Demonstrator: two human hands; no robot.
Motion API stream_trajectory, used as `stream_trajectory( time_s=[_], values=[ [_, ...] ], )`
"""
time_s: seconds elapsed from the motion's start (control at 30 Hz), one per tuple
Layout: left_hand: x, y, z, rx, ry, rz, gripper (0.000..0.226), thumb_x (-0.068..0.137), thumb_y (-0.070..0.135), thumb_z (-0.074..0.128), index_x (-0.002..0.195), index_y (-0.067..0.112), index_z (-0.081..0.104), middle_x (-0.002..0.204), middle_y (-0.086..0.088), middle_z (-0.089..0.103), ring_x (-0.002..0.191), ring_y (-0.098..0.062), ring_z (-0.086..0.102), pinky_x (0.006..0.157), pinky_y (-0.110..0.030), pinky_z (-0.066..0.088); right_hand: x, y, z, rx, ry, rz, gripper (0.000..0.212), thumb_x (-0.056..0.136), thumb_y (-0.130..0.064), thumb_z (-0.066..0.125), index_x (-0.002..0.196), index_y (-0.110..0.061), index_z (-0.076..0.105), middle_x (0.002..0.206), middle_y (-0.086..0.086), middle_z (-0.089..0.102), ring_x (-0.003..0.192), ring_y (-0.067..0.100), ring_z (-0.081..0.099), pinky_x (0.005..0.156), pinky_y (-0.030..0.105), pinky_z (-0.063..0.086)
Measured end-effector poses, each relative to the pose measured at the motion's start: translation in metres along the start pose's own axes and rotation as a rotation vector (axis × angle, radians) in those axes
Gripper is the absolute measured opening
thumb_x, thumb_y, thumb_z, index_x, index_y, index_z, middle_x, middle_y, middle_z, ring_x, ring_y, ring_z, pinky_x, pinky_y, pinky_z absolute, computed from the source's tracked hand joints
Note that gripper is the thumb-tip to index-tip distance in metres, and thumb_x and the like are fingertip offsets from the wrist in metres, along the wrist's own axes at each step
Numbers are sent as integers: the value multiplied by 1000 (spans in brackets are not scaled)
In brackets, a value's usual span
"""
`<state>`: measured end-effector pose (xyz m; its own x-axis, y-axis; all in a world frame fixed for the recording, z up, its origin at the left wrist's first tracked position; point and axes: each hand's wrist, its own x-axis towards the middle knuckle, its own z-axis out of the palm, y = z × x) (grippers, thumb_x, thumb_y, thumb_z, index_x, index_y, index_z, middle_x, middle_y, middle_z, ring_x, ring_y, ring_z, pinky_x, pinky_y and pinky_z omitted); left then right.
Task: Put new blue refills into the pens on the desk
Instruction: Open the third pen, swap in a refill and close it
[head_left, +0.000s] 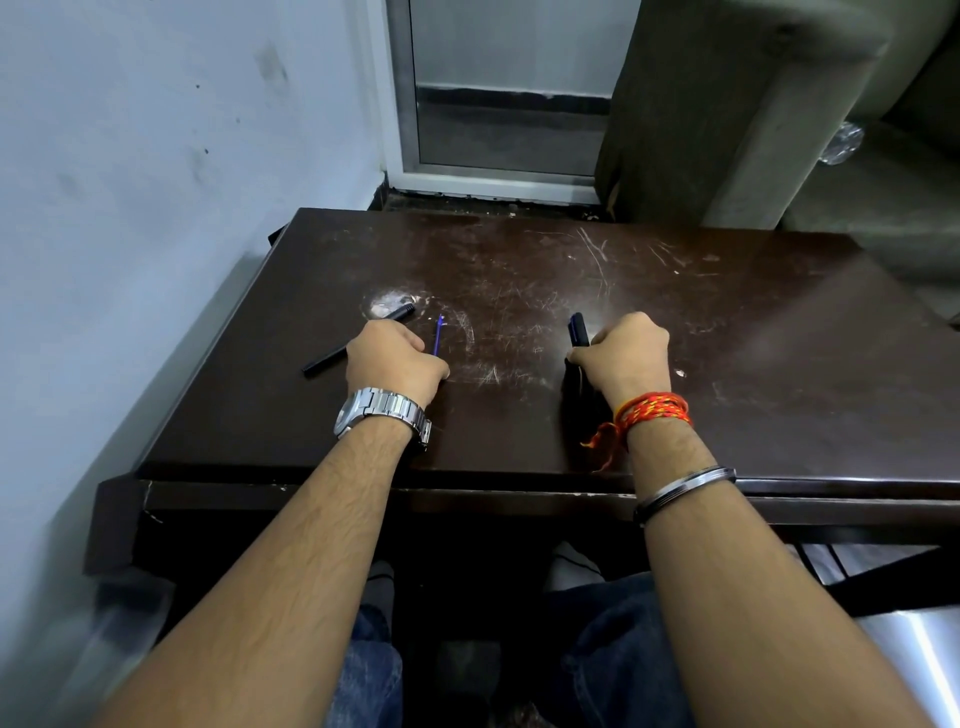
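Through the head camera I look down on a dark brown, badly scratched table (675, 322) with both of my forearms stretched over its near edge. My left hand (392, 364) is curled into a loose fist, knuckles up, resting on the table left of the middle. A black pen (324, 358) lies slanted beneath it: one end sticks out toward the near left, the other end, with a ribbed tip, pokes out past the knuckles toward the far edge. The hand covers the pen's middle, and I cannot tell whether the fingers actually grip it or only lie over it. Just to the right of that hand a thin blue refill (439, 335) lies on the table, pointing toward the far edge, with its near end hidden at the fingers.

My right hand (626, 353) is also closed, resting right of the middle. Its thumb and fingers are pinched on a dark pen (579, 330) with a bluish end that points toward the far edge. Below that hand, along the inner side of the wrist, more dark pieces (576, 395) lie on the table; they blend into the surface and I cannot make out what they are.

A steel watch (384, 410) sits on the left wrist. The right wrist carries a red and yellow thread (652, 410), with a metal bangle (685, 488) further up the forearm, over the table's near edge.
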<state>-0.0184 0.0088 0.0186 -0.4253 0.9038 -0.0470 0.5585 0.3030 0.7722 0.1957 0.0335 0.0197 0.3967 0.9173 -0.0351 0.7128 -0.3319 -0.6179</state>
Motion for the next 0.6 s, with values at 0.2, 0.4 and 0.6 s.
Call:
stream_trajectory(
  time_s=[0.2, 0.4, 0.6],
  values=[
    [1, -1, 1, 1, 16, -8, 28, 58, 18, 90, 66, 22, 63, 80, 1, 69, 72, -16, 67, 53, -20, 46, -3, -2, 0, 11, 32, -30, 35, 75, -29, 82, 90, 1, 71, 93, 19, 70, 89, 34, 69, 69, 30, 50],
    [4, -3, 3, -15, 75, 17, 22, 63, 23, 85, 77, 18, 69, 71, 3, 67, 49, 1, 53, 39, -13, 32, -7, -6, 0, 24, 86, -58, 34, 77, -30, 79, 87, 1, 71, 91, 19, 70, 86, 36, 69, 75, 38, 59],
    [11, -8, -3, -21, 169, 14, 16, 70, 23, 78, 84, 20, 72, 73, 6, 61, 64, -13, 59, 50, -18, 38, -10, -12, 0, 55, 104, -95, 28, 79, -27, 76, 79, 0, 71, 79, 17, 68, 77, 33, 68, 71, 37, 59]
  ],
)
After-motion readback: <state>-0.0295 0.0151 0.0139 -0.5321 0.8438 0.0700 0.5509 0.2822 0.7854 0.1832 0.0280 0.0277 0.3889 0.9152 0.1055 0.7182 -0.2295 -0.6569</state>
